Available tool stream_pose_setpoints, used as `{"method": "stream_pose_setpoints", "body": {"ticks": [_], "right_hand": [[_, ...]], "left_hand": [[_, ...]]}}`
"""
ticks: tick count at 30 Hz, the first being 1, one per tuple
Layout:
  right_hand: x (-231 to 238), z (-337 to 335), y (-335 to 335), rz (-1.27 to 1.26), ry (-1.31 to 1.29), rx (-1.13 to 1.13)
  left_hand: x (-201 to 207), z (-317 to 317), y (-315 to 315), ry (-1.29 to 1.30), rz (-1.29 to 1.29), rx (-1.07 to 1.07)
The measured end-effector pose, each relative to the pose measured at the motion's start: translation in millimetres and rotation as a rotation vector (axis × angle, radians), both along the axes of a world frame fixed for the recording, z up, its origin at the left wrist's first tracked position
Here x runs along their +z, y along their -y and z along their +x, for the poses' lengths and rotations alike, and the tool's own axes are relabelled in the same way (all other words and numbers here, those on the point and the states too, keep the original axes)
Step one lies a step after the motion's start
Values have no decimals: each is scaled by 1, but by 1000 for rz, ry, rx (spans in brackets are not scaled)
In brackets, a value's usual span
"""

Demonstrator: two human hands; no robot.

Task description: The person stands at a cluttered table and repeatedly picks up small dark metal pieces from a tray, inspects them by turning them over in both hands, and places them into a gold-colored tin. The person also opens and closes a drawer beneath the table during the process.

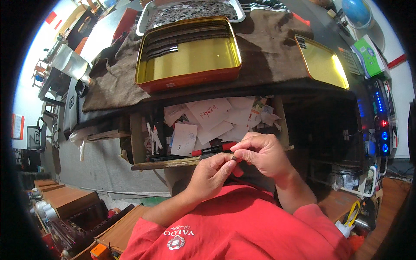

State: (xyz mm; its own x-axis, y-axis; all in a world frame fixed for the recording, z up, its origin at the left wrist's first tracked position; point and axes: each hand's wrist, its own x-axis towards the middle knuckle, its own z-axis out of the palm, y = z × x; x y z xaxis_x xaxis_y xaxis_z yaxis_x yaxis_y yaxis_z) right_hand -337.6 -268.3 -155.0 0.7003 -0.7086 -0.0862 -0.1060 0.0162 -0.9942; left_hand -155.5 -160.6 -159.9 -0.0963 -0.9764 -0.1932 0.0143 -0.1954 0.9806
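In front of my chest, over the front edge of an open drawer (277, 152), my two hands meet fingertip to fingertip. My left hand (212, 172) pinches a small dark bit, mostly hidden by the fingers. Thumb and forefinger of my right hand (262, 155) are pressed together at the same spot, and what they grip cannot be made out. Just beyond them, a red and a black marker (213, 149) lie across the drawer. On the table stands a red tin box (190, 80), gold inside, with rows of thin dark pieces along its far side.
White paper slips (210, 112) fill the drawer. Behind the tin, a white tray (239, 15) holds many dark flakes. A brown cloth (271, 52) covers the table. A gold tin lid (323, 63) with a few dark pieces lies right, near a green box (368, 56) and a lit computer tower (382, 117).
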Motion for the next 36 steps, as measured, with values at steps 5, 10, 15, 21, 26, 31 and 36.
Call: {"method": "stream_pose_setpoints", "body": {"ticks": [5,10,15,21,26,31,36], "right_hand": [[-2,6,-7,143,65,-64],[3,9,-12,-329,7,-43],[2,11,-15,-438,5,-53],[2,9,-13,-430,41,-11],[3,8,-11,-407,85,39],[2,10,-11,-458,111,36],[-4,14,-10,-732,108,13]], "left_hand": [[-6,6,3,-437,208,-5],[-17,4,5,-738,236,172],[-19,3,5,-766,228,126],[-17,3,2,-783,224,154],[-13,6,-1,-728,227,94],[-10,5,-3,-813,268,143],[-12,4,0,-783,305,177]]}}
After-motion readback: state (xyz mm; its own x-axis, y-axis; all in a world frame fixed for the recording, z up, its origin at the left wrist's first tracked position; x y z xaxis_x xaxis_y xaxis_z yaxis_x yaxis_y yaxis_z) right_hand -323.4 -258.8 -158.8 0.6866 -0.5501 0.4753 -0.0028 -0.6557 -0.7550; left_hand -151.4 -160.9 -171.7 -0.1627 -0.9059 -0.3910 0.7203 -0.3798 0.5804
